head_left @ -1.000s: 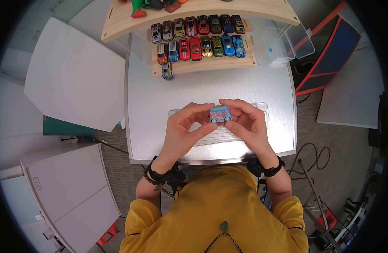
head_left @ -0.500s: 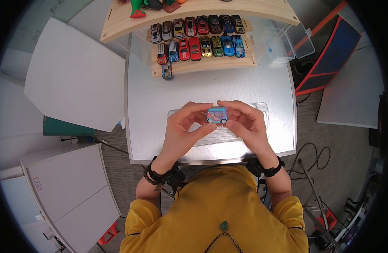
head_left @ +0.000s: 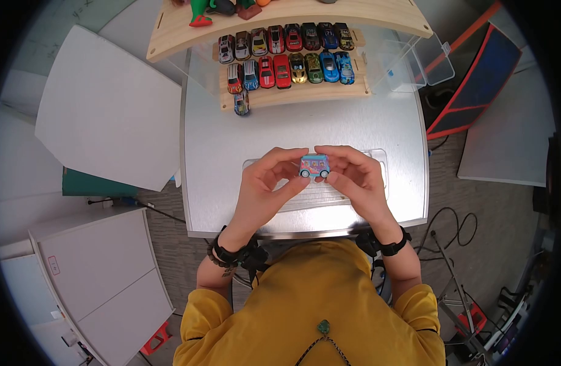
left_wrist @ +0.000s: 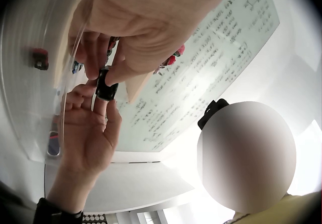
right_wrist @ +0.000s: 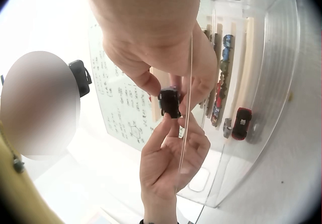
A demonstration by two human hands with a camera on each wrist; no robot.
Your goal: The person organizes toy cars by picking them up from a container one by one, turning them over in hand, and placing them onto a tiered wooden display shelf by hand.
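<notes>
Both hands hold a small toy bus [head_left: 314, 165], light blue with a pink and purple side, above a clear plastic tray [head_left: 311, 200]. The left hand [head_left: 265, 183] pinches its left end between thumb and fingers. At the right end, the right hand [head_left: 363, 180] grips it the same way. The bus stands upright, its patterned side towards the head camera. In the left wrist view the black underside of the bus [left_wrist: 106, 87] shows between the fingertips. From the right wrist, the underside and wheels of the bus [right_wrist: 170, 103] are seen, with part of its body hidden by fingers.
Beyond the hands, a stepped wooden rack [head_left: 292, 92] carries rows of toy cars under a wooden shelf [head_left: 292, 27] with figures. A clear box [head_left: 408, 76] stands right of it. Through clear plastic in the right wrist view, a dark red toy car [right_wrist: 242, 123] shows.
The toy bus has shifted slightly left and turned from a slant to nearly level, side-on. Both hands stay almost in place around it.
</notes>
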